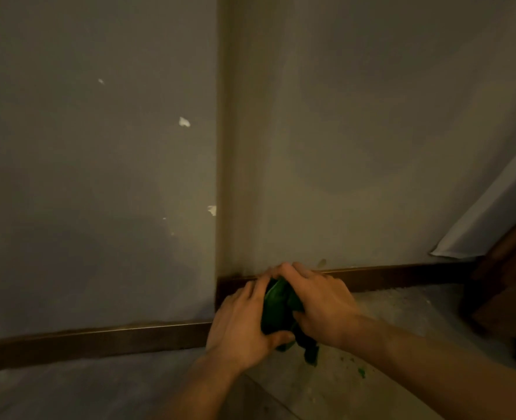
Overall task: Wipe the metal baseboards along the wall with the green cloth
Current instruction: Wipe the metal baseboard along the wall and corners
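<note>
Left hand (241,325) and right hand (320,301) together, fingers (281,269) curled, forearms extended

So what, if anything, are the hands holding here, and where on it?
Both hold the bunched green cloth: the left hand grips its left side and lower edge, the right hand covers its top and right side. A loose end hangs below.

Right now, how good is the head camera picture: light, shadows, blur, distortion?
Head view: dim, warm light; a soft shadow darkens the wall lower left; slight softness over both hands, left hand and right hand, around the green cloth; wide-angle bending tilts the baseboard; no glare.
</note>
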Available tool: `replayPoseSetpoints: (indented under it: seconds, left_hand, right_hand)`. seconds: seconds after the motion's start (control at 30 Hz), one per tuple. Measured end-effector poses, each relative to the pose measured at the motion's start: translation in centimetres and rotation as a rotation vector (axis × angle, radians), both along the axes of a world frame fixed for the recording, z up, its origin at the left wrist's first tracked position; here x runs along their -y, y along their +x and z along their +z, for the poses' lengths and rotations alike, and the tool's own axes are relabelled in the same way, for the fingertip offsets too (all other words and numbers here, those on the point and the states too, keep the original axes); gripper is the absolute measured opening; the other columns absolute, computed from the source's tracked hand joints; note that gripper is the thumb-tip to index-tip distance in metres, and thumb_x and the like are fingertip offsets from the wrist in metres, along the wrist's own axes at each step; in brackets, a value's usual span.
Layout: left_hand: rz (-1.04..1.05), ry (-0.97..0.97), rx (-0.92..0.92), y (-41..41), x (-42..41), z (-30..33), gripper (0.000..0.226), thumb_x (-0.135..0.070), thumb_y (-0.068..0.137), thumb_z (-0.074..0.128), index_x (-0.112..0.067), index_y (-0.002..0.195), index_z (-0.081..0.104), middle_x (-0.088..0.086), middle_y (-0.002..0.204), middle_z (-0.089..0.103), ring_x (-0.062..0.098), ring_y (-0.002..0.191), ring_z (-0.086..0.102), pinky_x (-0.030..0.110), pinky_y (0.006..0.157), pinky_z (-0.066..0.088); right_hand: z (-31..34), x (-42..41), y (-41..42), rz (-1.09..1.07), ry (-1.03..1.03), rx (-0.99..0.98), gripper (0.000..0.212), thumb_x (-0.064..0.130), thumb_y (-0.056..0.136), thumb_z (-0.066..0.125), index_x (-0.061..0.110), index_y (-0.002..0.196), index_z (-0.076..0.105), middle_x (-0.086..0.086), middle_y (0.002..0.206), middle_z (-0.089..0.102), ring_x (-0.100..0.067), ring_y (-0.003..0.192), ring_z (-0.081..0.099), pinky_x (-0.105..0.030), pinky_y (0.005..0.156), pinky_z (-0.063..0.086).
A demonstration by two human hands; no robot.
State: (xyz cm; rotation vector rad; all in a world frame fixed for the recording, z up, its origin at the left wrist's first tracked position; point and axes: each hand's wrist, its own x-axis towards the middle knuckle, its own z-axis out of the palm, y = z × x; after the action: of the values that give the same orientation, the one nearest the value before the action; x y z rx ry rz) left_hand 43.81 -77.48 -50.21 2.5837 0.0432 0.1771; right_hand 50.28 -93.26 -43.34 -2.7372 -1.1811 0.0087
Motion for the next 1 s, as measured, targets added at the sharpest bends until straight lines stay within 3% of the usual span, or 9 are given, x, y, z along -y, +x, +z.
replayPoseSetpoints:
  seconds: [0.13, 0.2, 0.3, 0.6, 0.77, 1.0]
  left_hand:
    - [0.024, 0.044, 0.037, -1.5, -2.8, 3.1, 0.056, -0.058, 0.077, 0.075, -0.037, 0.119, 0.045, -0.004, 0.116, 0.066, 0.022, 0.104, 0.064, 0.036, 0.079, 0.051]
    - [0.017, 0.035, 0.032, -2.5, -4.3, 4.7, 0.04, -0.052, 0.08, 0.074, -0.035, 0.104, 0.047, -0.003, 0.104, 0.07, 0.025, 0.096, 0.067, 0.038, 0.073, 0.053]
    - [0.042, 0.081, 0.06, -4.0, -6.4, 6.8, 0.031, -0.046, 0.085, 0.07, -0.032, 0.102, 0.049, 0.001, 0.098, 0.072, 0.029, 0.094, 0.067, 0.037, 0.068, 0.049]
    - [-0.006, 0.358, 0.064, -8.7, -14.2, 14.2, 0.03, -0.039, 0.084, 0.066, -0.029, 0.109, 0.052, 0.002, 0.104, 0.071, 0.033, 0.1, 0.065, 0.04, 0.074, 0.049]
    - [0.022, 0.483, 0.011, -13.4, -20.5, 17.3, 0.027, -0.039, 0.087, 0.066, -0.029, 0.107, 0.051, 0.002, 0.106, 0.069, 0.033, 0.101, 0.064, 0.039, 0.073, 0.047]
    - [0.176, 0.496, -0.043, -22.8, -30.7, 17.4, 0.029, -0.038, 0.086, 0.066, -0.03, 0.106, 0.046, 0.0, 0.108, 0.069, 0.032, 0.103, 0.064, 0.041, 0.077, 0.049]
  right_hand:
    - [2.4, -2.6, -1.8, -0.008, 0.081, -0.045, 0.085, 0.018, 0.073, 0.071, 0.036, 0.14, 0.022, 0.005, 0.118, 0.059, -0.023, 0.097, 0.063, -0.035, 0.073, 0.049]
    - [3.8, -3.8, -2.4, -0.024, 0.077, -0.082, 0.073, 0.02, 0.075, 0.071, 0.031, 0.136, 0.031, 0.004, 0.121, 0.058, -0.024, 0.105, 0.061, -0.039, 0.084, 0.051]
    - [5.6, -5.7, -3.4, -0.015, 0.094, -0.106, 0.05, 0.021, 0.076, 0.071, 0.027, 0.12, 0.047, 0.002, 0.119, 0.054, -0.025, 0.106, 0.058, -0.04, 0.086, 0.05]
    - [10.4, -12.8, -6.6, 0.111, 0.111, -0.135, 0.035, 0.02, 0.071, 0.074, 0.028, 0.093, 0.048, -0.001, 0.105, 0.06, -0.026, 0.097, 0.057, -0.04, 0.08, 0.05]
    - [11.6, -19.6, -10.3, 0.201, 0.167, -0.152, 0.039, 0.019, 0.073, 0.074, 0.03, 0.09, 0.042, -0.002, 0.104, 0.057, -0.025, 0.097, 0.055, -0.04, 0.08, 0.049]
    - [10.9, -31.1, -17.5, 0.322, 0.228, -0.186, 0.035, 0.018, 0.073, 0.074, 0.028, 0.094, 0.048, 0.0, 0.104, 0.058, -0.024, 0.097, 0.056, -0.04, 0.082, 0.05]
